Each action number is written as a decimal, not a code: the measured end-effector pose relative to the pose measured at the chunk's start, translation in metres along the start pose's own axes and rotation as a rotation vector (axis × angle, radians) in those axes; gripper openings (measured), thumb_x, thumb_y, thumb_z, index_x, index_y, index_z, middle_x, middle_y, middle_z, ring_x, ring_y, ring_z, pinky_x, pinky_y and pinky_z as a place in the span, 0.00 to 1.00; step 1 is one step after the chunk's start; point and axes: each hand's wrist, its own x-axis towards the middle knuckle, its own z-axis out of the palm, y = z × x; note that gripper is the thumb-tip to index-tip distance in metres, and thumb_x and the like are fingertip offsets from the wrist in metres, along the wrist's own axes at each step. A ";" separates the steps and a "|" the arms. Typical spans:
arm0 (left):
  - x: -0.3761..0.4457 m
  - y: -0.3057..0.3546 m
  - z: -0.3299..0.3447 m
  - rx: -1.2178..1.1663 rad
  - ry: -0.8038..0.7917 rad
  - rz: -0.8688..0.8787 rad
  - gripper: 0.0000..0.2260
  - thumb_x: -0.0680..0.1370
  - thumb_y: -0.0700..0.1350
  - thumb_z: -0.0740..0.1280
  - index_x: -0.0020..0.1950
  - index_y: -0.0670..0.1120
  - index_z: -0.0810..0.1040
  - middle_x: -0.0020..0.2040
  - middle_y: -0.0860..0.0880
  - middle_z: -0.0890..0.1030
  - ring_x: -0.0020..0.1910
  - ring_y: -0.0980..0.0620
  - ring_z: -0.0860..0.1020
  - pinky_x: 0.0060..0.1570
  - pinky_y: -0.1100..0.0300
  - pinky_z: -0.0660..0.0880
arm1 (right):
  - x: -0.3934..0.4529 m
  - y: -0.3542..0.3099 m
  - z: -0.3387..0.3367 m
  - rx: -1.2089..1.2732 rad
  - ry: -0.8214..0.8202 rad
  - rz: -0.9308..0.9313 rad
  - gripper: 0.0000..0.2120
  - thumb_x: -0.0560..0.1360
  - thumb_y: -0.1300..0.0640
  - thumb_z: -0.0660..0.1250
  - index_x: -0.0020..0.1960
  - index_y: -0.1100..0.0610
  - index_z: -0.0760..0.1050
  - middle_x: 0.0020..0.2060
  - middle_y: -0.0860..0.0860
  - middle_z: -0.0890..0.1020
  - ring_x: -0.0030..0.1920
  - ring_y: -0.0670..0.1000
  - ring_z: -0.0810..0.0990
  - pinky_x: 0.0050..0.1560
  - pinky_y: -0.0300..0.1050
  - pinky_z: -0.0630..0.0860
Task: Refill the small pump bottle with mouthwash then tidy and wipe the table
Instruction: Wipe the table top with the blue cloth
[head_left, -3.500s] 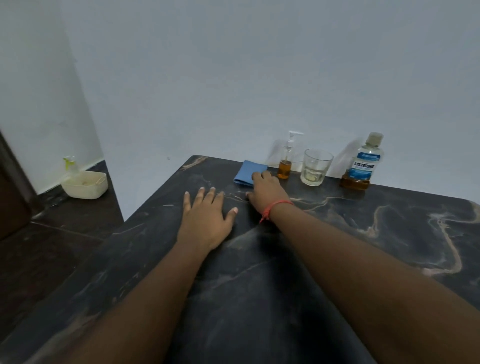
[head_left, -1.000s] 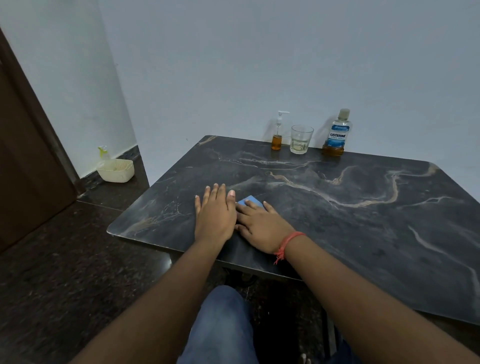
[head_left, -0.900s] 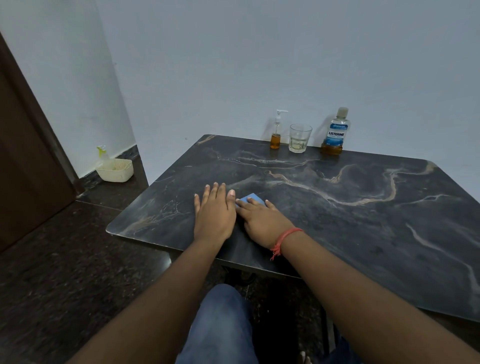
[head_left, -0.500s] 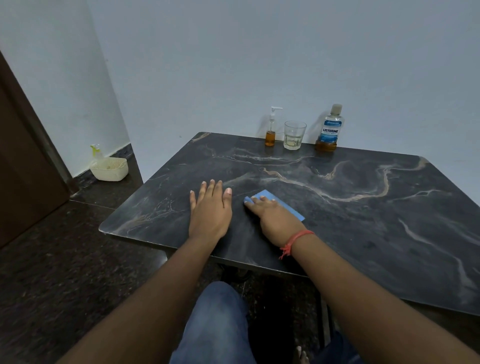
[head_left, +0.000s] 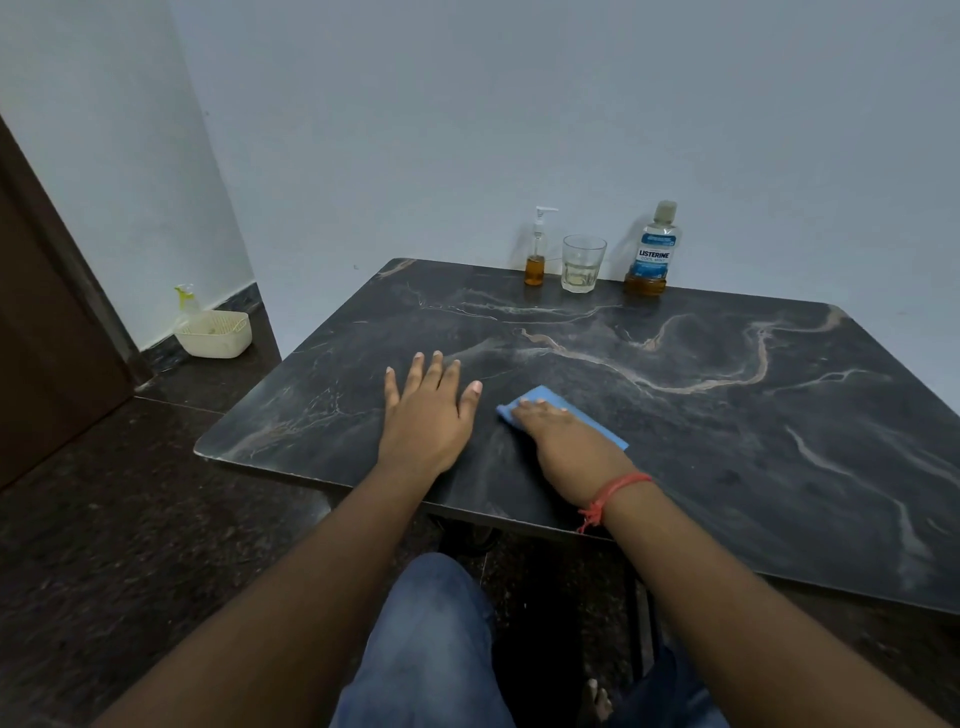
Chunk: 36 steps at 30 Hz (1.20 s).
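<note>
A folded blue cloth (head_left: 597, 423) lies on the dark marble table (head_left: 727, 415) near its front edge, pressed flat under my right hand (head_left: 563, 441). To its left my left hand (head_left: 428, 410) rests palm down on the table with fingers spread and holds nothing. At the far edge by the wall stand the small pump bottle (head_left: 536, 254) with amber liquid in its lower part, a clear glass (head_left: 583, 263), and the Listerine mouthwash bottle (head_left: 652, 252), capped, with a little amber liquid at its bottom.
A cream plastic basket (head_left: 214, 334) with a small spray bottle (head_left: 186, 301) behind it sits on the dark floor by the left wall. A brown door (head_left: 47, 322) is at far left. My knee in jeans (head_left: 431, 639) is below the table's front edge.
My right hand has slid the blue cloth from the far edge back to the near side, then a little to the right. My left hand stays flat beside it.
</note>
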 end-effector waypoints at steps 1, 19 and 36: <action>0.000 0.000 0.000 0.006 -0.016 -0.008 0.32 0.82 0.63 0.41 0.80 0.48 0.62 0.82 0.46 0.59 0.82 0.46 0.50 0.78 0.38 0.40 | -0.001 0.003 -0.001 -0.024 0.012 0.073 0.27 0.80 0.67 0.50 0.78 0.54 0.57 0.77 0.54 0.60 0.77 0.53 0.57 0.77 0.45 0.50; 0.001 -0.003 0.000 -0.070 0.003 -0.082 0.30 0.84 0.61 0.42 0.80 0.48 0.62 0.82 0.45 0.59 0.82 0.45 0.51 0.77 0.38 0.41 | -0.030 -0.014 -0.012 0.043 -0.023 0.010 0.27 0.79 0.69 0.52 0.77 0.56 0.59 0.77 0.54 0.59 0.77 0.52 0.56 0.74 0.39 0.47; -0.001 -0.001 -0.002 0.007 0.015 -0.075 0.31 0.84 0.62 0.41 0.80 0.48 0.62 0.82 0.45 0.58 0.82 0.44 0.49 0.77 0.36 0.40 | -0.029 -0.018 -0.002 -0.067 0.056 0.152 0.28 0.78 0.69 0.52 0.77 0.55 0.59 0.77 0.54 0.59 0.77 0.54 0.56 0.76 0.44 0.47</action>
